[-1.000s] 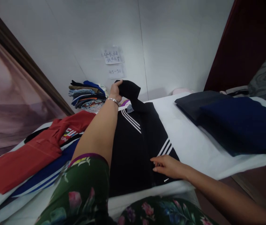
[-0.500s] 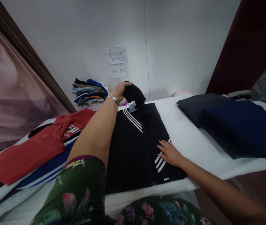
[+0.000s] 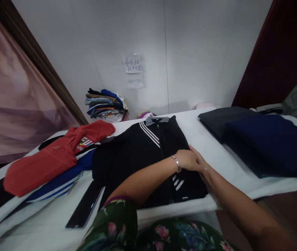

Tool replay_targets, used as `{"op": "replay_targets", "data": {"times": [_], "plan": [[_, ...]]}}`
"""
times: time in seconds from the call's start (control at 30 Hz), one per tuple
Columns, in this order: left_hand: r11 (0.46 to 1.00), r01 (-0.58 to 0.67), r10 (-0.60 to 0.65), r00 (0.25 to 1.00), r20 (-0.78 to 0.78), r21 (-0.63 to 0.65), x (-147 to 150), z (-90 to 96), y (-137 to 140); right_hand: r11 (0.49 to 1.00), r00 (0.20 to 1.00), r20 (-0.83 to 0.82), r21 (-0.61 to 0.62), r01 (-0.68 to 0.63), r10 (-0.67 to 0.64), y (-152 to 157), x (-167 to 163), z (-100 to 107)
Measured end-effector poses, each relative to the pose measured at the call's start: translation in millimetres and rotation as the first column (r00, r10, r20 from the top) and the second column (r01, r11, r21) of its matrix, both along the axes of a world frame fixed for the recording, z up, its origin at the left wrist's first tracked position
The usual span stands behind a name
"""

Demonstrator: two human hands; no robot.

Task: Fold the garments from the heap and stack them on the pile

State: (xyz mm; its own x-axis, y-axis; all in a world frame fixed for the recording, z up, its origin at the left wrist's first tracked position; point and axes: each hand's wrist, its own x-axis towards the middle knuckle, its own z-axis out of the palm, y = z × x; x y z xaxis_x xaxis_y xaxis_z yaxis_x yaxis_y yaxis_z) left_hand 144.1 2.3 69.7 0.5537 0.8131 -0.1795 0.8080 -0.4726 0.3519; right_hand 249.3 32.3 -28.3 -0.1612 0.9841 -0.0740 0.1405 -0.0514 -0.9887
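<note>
A black zip-up jacket (image 3: 135, 150) with white stripes and a grey collar (image 3: 156, 120) lies front up on the white-covered table. My left hand (image 3: 187, 159), a silver bracelet at its wrist, reaches across the jacket to its right edge, fingers closed on the black cloth there. Against it, at the same edge, is my right hand (image 3: 202, 164), its fingers bent round the cloth and partly covered by the left. White stripes show on the sleeve part just below both hands. The jacket's left sleeve side spreads over toward the red garment.
On the left, a red garment (image 3: 41, 164) lies over a blue striped one (image 3: 54, 188). A black phone (image 3: 84, 205) rests near the front. Dark folded clothes (image 3: 274, 143) occupy the right. A clothes stack (image 3: 105, 104) stands by the wall, below handwritten paper signs (image 3: 135, 71).
My left hand has let go of the black cloth near the collar and crossed to my right hand at the jacket's right edge. The collar and phone are now uncovered.
</note>
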Motion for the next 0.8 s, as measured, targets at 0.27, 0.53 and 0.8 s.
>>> {"op": "replay_targets", "data": {"times": [0.27,0.53,0.8], "plan": [[0.898,-0.414,0.370,0.895,0.250,0.150,-60.7,-55.2,-8.1,0.848,0.846,-0.533,-0.461,-0.262,-0.028,-8.1,7.9,0.5],[0.733,-0.677,0.641,0.718,0.270,0.061,-93.4,-80.6,31.8,0.829,0.885,-0.465,-0.496,-0.258,-0.004,-1.7,8.4,3.7],[0.635,-0.769,0.750,0.590,0.298,-0.076,-104.0,-73.3,117.5,0.909,0.956,-0.287,-0.414,-0.060,-0.067,73.9,12.9,5.5]]}}
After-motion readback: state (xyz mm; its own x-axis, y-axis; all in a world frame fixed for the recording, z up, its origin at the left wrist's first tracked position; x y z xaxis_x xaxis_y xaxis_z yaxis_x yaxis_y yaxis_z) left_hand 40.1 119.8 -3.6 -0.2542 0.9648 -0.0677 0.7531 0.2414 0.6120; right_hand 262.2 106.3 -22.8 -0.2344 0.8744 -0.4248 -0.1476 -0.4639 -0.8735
